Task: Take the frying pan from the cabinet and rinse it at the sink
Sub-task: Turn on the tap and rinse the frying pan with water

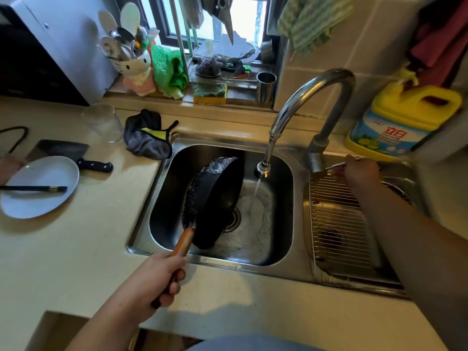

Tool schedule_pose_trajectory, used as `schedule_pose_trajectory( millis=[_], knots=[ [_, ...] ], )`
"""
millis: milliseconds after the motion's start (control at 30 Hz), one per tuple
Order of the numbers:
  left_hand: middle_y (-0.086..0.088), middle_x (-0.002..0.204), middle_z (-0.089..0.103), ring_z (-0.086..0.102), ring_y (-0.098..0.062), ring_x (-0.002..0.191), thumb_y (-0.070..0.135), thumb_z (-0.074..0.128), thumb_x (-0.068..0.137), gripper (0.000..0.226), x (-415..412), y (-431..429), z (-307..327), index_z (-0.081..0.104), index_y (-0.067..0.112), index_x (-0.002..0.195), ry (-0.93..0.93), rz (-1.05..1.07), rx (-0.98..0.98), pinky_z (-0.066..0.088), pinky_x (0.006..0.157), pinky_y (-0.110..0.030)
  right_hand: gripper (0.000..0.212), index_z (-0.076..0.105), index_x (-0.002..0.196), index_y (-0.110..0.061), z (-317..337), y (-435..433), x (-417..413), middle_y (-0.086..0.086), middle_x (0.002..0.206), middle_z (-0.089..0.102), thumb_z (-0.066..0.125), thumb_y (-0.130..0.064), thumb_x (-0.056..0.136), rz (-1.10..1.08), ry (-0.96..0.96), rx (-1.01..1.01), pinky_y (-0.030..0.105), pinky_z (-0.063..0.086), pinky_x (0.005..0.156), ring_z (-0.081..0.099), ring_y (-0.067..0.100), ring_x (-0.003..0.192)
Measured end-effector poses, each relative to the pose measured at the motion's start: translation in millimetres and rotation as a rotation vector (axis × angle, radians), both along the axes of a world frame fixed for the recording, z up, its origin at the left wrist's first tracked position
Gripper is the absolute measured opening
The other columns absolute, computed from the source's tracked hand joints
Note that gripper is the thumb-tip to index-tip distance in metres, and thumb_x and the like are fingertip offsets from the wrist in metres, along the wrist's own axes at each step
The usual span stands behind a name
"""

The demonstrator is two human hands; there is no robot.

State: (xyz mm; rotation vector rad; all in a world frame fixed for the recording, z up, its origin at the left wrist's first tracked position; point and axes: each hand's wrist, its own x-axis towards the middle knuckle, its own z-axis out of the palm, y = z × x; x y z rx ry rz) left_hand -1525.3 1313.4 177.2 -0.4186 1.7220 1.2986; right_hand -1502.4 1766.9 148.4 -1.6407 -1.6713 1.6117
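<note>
The black frying pan (215, 198) is tilted on edge inside the steel sink (281, 239), its rim glistening with water drops. My left hand (159, 277) is shut on its wooden handle (182, 243) over the sink's front edge. Water runs from the curved steel faucet (304, 97), falling to the right of the pan onto the sink floor by the drain. My right hand (357, 171) grips the thin faucet lever at the tap's base.
A wire rack (339, 224) covers the right basin. A yellow detergent jug (400, 122) stands behind it. On the left counter lie a grey cloth (147, 138), a glass (103, 122), a cleaver (73, 153) and a white plate (40, 186) with chopsticks. Sponges and a utensil holder line the windowsill.
</note>
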Motion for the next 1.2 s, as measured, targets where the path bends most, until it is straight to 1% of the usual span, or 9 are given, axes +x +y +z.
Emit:
schedule_pose_trajectory(
  millis=[100, 200, 300, 467, 633, 733, 833, 900, 1200],
  knots=[
    [0.002, 0.05, 0.051, 0.037, -0.009, 0.036, 0.01, 0.053, 0.097, 0.004, -2.2, -2.9, -3.5, 0.052, 0.007, 0.098, -0.01, -0.005, 0.007, 0.021, 0.032, -0.012, 0.02, 0.06, 0.099, -0.009, -1.2, 9.3, -0.9, 0.011, 0.088, 0.072, 0.052, -0.028, 0.099, 0.03, 0.006, -0.001, 0.033, 0.058, 0.06, 0.073, 0.019, 0.072],
    [0.001, 0.051, 0.051, 0.038, -0.009, 0.037, 0.005, 0.053, 0.094, 0.004, -3.5, -4.9, -4.4, 0.053, 0.005, 0.097, -0.013, -0.016, 0.009, 0.022, 0.031, -0.013, 0.019, 0.058, 0.086, -0.014, 0.4, 15.1, -3.6, 0.01, 0.088, 0.071, 0.053, -0.028, 0.099, 0.031, 0.001, -0.021, 0.031, 0.057, 0.054, 0.073, 0.018, 0.071],
    [0.001, 0.053, 0.051, 0.039, -0.008, 0.038, 0.001, 0.053, 0.092, 0.005, -2.4, -4.5, -1.3, 0.052, 0.004, 0.095, -0.008, -0.036, 0.028, 0.023, 0.03, -0.014, 0.02, 0.056, 0.082, -0.016, 1.2, 4.8, -3.0, 0.014, 0.093, 0.072, 0.054, -0.028, 0.098, -0.027, 0.039, -0.042, 0.032, 0.06, 0.064, 0.072, 0.017, 0.071],
    [-0.002, 0.057, 0.048, 0.039, -0.008, 0.038, -0.001, 0.051, 0.092, 0.007, -2.0, -4.9, 4.0, 0.049, 0.005, 0.089, -0.001, -0.078, 0.025, 0.024, 0.031, -0.016, 0.024, 0.062, 0.109, -0.011, -4.0, -96.0, 13.9, 0.01, 0.089, 0.069, 0.056, -0.031, 0.097, 0.081, 0.055, -0.258, 0.028, 0.055, 0.061, 0.068, 0.016, 0.073],
    [0.003, 0.042, 0.047, 0.037, -0.005, 0.028, -0.002, 0.048, 0.091, 0.01, -1.8, -6.0, 5.1, 0.048, 0.006, 0.084, 0.006, -0.135, 0.0, 0.025, 0.027, -0.013, 0.031, 0.062, 0.097, 0.001, -5.9, -251.2, 31.8, 0.011, 0.07, 0.066, 0.054, -0.03, 0.099, 0.537, -0.001, -0.547, 0.029, 0.055, 0.047, 0.066, 0.017, 0.054],
    [0.002, 0.044, 0.048, 0.039, -0.006, 0.028, -0.003, 0.047, 0.088, 0.012, -4.0, -8.0, 6.0, 0.053, 0.007, 0.084, -0.007, -0.134, 0.019, 0.025, 0.028, -0.013, 0.033, 0.061, 0.094, -0.001, -7.5, -306.5, 13.3, 0.015, 0.078, 0.07, 0.056, -0.034, 0.098, 0.587, -0.023, -0.735, 0.033, 0.06, 0.052, 0.07, 0.021, 0.062],
    [-0.002, 0.057, 0.05, 0.042, -0.007, 0.035, -0.003, 0.047, 0.088, 0.016, -8.4, -11.9, 4.4, 0.06, 0.004, 0.094, -0.02, -0.128, 0.062, 0.028, 0.029, -0.015, 0.036, 0.056, 0.073, -0.011, -13.3, -335.7, -11.1, 0.001, 0.045, 0.059, 0.054, -0.037, 0.098, 0.562, -0.012, -0.912, 0.026, 0.051, 0.045, 0.058, 0.012, 0.038],
    [-0.003, 0.062, 0.049, 0.043, -0.007, 0.037, -0.002, 0.048, 0.088, 0.015, -12.1, -14.9, 2.8, 0.059, 0.007, 0.094, -0.043, -0.127, 0.101, 0.028, 0.03, -0.015, 0.041, 0.048, 0.065, -0.013, -20.2, -346.2, -23.8, 0.001, 0.042, 0.049, 0.055, -0.039, 0.097, 0.507, -0.041, -0.929, 0.024, 0.043, 0.044, 0.05, 0.014, 0.036],
    [-0.01, 0.066, 0.046, 0.047, -0.011, 0.039, -0.003, 0.046, 0.086, 0.014, -12.3, -27.7, -8.0, 0.051, 0.009, 0.092, 0.049, -0.231, 0.127, 0.033, 0.034, -0.019, 0.029, 0.055, 0.068, -0.015, -37.5, -368.2, -29.9, 0.009, 0.065, 0.049, 0.062, -0.034, 0.088, 0.486, 0.001, -0.713, 0.031, 0.035, 0.055, 0.046, 0.02, 0.056]
  ],
)
